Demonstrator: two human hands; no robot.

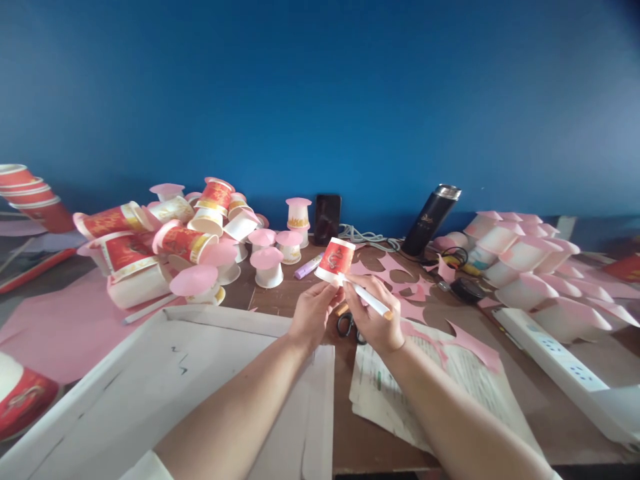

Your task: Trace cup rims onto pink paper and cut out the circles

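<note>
The left hand [314, 310] grips a small red-printed paper cup [335, 259] upside down, lifted above the brown wooden surface [280, 297], so its side is steadied for the white pen [367, 298] clasped in the right hand [373, 313]. Black-handled scissors [346, 325] lie just below the cup; a black flask [430, 219] leans behind it.

Both bare forearms are reaching forward from the lower edge, converging toward the middle; the left hand [313, 310] is lifting slightly, its fingers [327, 290] curling closed in a pinch at the tips; the right hand [373, 317] is sitting just beside it, nearly touching, fingers folded in a writing grip, wrist bending a little inward; both palms are facing each other.
</note>
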